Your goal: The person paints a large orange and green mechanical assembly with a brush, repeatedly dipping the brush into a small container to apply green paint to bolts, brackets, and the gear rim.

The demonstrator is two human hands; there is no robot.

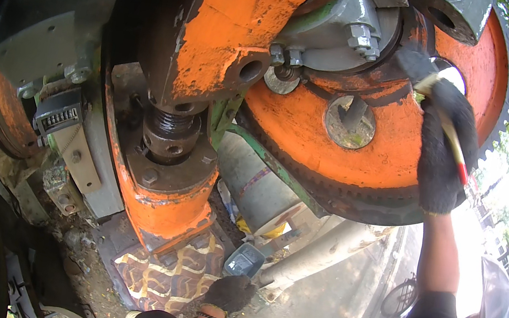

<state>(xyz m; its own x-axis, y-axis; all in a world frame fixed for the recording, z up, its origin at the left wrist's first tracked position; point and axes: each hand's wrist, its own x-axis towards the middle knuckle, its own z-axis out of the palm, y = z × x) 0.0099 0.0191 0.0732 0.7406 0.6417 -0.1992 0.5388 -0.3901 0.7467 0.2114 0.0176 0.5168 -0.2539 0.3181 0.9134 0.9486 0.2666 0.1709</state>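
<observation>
My right hand [445, 146], in a dark glove, is closed around a paintbrush [454, 139] with a pale handle and red end. Its grey bristles [416, 61] are blurred, close to the grey hub parts of a large orange gear wheel [335, 152]. Low in the middle, my left hand [230, 293], also gloved, grips the near edge of a small squarish tub [244, 260] with grey paint in it; the fingers are partly hidden. The wheel has round holes and dark teeth, and grey bolted parts [334, 32] sit at its centre.
An orange machine frame [228, 28] with a dark threaded screw [173, 126] rises at centre left. A counter [60, 115] is mounted on the left. Patterned cloth [176, 273] lies below the orange base. A pale trunk or pole [326, 253] and a bicycle [400, 296] are beyond.
</observation>
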